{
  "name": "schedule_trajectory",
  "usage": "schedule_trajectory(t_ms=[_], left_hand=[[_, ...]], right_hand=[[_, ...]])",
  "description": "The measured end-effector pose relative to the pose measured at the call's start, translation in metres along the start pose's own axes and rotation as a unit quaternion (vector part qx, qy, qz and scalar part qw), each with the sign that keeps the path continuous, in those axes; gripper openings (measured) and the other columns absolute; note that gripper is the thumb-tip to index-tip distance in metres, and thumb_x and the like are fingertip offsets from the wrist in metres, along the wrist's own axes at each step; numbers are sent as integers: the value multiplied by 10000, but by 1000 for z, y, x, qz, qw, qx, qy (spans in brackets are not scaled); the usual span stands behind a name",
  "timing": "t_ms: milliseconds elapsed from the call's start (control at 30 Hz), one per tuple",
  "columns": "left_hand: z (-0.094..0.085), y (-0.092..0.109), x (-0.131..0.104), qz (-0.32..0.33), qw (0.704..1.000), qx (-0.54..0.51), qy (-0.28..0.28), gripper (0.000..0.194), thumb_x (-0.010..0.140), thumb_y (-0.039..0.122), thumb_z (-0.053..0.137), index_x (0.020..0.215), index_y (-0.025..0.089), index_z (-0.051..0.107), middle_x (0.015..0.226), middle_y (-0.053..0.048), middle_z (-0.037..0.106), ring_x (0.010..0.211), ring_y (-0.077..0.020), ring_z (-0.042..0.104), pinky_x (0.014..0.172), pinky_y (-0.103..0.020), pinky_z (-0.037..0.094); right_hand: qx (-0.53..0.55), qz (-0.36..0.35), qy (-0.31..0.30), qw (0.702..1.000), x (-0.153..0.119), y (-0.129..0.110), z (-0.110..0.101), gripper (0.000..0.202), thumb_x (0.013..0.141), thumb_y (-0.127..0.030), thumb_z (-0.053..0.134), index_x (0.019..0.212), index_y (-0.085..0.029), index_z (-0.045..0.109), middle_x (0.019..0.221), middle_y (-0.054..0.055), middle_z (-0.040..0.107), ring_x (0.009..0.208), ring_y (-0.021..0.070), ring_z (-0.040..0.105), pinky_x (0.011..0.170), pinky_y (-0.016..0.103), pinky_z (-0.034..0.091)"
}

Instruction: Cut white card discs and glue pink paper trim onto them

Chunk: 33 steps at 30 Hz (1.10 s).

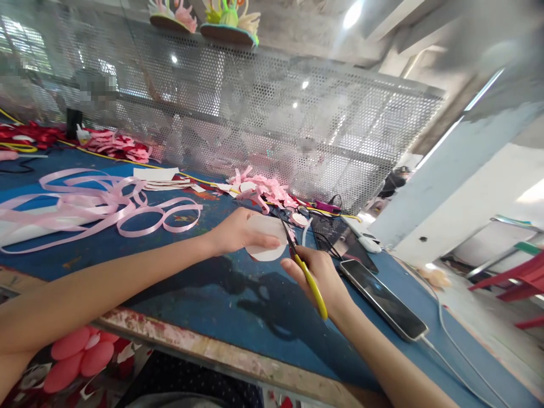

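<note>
Over the blue tabletop, my left hand (238, 231) pinches a round white paper disc (267, 252), its thumb lying across the face. A pair of scissors with yellow handles (312, 286) is gripped in my right hand (321, 275). The dark blades point up and away from me and meet the disc's right edge. Just right of the blades a thin curled white paper strip (306, 232) stands up. Some of the right hand's fingers are hidden behind the handles.
Loose pink ribbon (140, 224) lies at the left, with stacked white paper (157, 177) behind it. Pink scraps (266, 187) are heaped by the perforated metal screen (272, 107). A phone (385, 300) with a white cable lies right of my right hand.
</note>
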<state>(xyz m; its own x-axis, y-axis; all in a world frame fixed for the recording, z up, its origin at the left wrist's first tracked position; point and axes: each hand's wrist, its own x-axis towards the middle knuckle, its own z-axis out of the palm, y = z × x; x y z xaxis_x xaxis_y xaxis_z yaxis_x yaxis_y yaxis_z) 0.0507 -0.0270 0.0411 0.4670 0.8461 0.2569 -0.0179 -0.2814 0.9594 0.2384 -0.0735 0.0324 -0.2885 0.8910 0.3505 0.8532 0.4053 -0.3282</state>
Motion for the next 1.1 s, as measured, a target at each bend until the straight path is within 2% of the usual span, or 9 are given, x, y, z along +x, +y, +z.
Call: schedule_trajectory(t_ms=[200,367,533,600,700,833,900,967,1100], left_hand=[[-5,1,2,-12,998,50,-40,147,543,226,770,616,152,666,544,24,606,471,-102,518,440,-202,385],[-9,2,2,-43,995,72,-44,168,534,235,780,610,147,659,520,30,592,443,-87,496,397,-183,366],[-14,-1,4,-68,993,81,-48,236,509,220,809,654,107,661,555,12,604,478,-91,515,431,-182,381],[-13,-4,6,-84,995,46,-42,249,513,203,811,685,98,665,600,1,626,507,-90,532,467,-185,404],[-6,-10,6,-116,988,-93,-31,270,570,201,788,796,106,675,726,-28,673,596,-104,589,558,-207,465],[14,-20,0,-157,949,-274,-3,301,665,296,738,897,126,652,811,-54,692,663,-132,648,605,-244,525],[22,-24,-3,-145,949,-279,24,287,696,340,710,853,110,640,704,-45,679,559,-111,628,524,-209,511],[26,-27,-5,-94,969,-224,44,290,706,366,697,777,93,628,568,-19,633,435,-86,568,424,-174,464],[20,-25,-6,-4,995,-94,20,314,720,395,668,678,90,605,468,14,566,358,-79,516,358,-168,426]], right_hand=[[-2,-9,-36,999,1,-3,-1,520,762,-699,333,577,-213,340,491,-34,353,480,105,279,465,240,195],[-9,-1,-37,999,-1,-1,3,547,777,-698,313,526,-212,295,448,-45,296,465,93,209,450,247,164],[-17,22,-51,998,0,2,7,582,770,-719,304,500,-204,314,441,-44,287,468,91,199,443,246,164],[-16,27,-45,999,2,3,7,591,758,-731,314,494,-202,317,439,-45,284,467,89,203,441,244,167],[6,31,-4,999,3,7,10,605,760,-743,287,488,-202,307,437,-45,272,468,88,217,437,238,181],[48,39,38,997,2,10,15,602,772,-738,268,499,-205,329,436,-33,321,463,94,269,434,238,213],[77,45,16,996,1,9,16,588,794,-713,267,511,-205,353,434,-22,367,452,100,314,433,239,242],[110,51,-20,992,0,8,15,573,806,-698,268,526,-208,364,437,-14,404,445,108,360,437,240,280],[170,62,-66,981,-1,5,11,565,782,-722,276,563,-211,379,459,-13,451,432,122,436,453,251,355]])
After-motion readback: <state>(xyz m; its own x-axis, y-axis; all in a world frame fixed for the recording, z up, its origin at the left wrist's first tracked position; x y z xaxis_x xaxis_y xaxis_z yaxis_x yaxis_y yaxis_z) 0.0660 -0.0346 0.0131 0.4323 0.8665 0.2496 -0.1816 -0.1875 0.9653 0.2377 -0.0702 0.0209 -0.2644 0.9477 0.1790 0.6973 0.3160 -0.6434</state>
